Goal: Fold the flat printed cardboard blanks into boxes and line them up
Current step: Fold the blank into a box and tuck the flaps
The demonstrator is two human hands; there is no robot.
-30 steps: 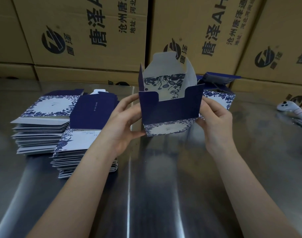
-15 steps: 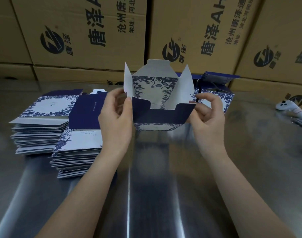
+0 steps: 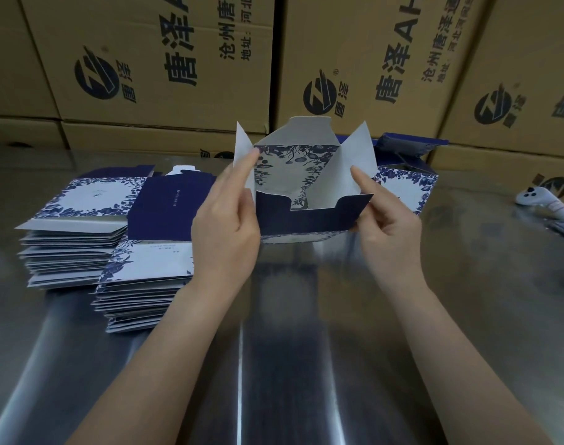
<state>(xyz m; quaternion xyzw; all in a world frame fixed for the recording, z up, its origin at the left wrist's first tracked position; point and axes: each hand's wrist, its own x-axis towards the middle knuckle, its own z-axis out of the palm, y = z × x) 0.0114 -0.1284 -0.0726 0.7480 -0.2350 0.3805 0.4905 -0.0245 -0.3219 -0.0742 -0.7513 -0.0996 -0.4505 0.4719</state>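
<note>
Across the table [image 3: 467,316], two tall stacks of flat blanks [image 3: 72,239] are lying unfolded and only one folded box [image 3: 406,187] is standing at the back, so most work seems to be remaining, while the half-formed box [image 3: 309,216] is hanging mid-table, flaps gaping, the left hand [image 3: 226,232] and right hand [image 3: 389,229] each keeping a closed grip on its sides.

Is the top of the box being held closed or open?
Open. On the box, two white side flaps and rear flap stand up, showing its inside; the left hand and right hand hold it.
</note>
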